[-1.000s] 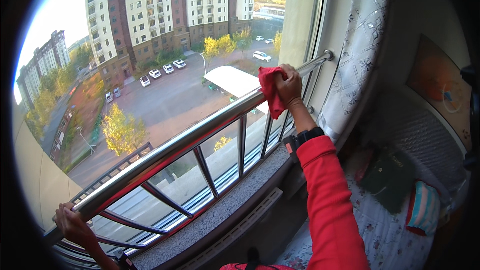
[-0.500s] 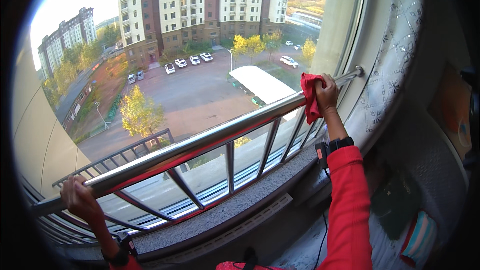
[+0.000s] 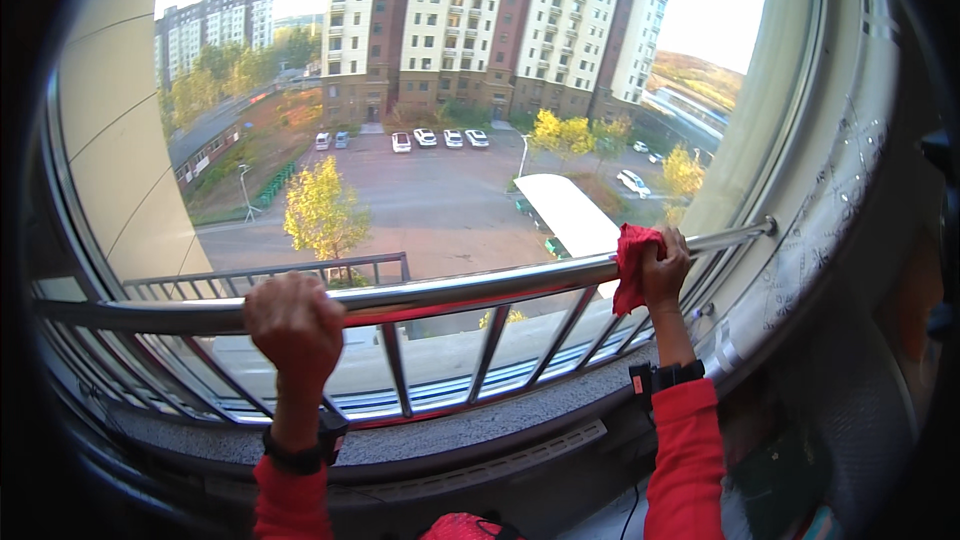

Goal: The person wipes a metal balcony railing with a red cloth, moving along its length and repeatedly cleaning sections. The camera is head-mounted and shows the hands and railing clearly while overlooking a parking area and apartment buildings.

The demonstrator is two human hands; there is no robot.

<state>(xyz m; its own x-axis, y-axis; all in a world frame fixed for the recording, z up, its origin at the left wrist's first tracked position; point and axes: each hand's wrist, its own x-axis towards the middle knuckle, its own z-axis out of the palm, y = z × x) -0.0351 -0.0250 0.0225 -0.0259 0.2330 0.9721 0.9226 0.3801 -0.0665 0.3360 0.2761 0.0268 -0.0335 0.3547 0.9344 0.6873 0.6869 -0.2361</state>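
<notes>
A shiny metal railing (image 3: 470, 287) runs across the window, its round top bar gripped by both of my hands. My left hand (image 3: 295, 328) is wrapped in a fist over the bar, left of the middle, with no cloth showing in it. Toward the right end, my right hand (image 3: 665, 268) presses a crumpled red cloth (image 3: 632, 268) around the same bar. The cloth hangs down a little in front of the rail. Black bands with small boxes sit on both wrists, below red sleeves.
Below the bars lies a speckled stone sill (image 3: 400, 445) with a slotted vent (image 3: 500, 460) beneath it. A patterned curtain or wall covering (image 3: 825, 210) lines the right side. Beyond the glass are a parking lot, a white canopy (image 3: 570, 215) and tall buildings.
My left hand has slid right along the bar, toward the middle. The view has turned left and levelled; my right hand still holds the red cloth on the rail's right part.
</notes>
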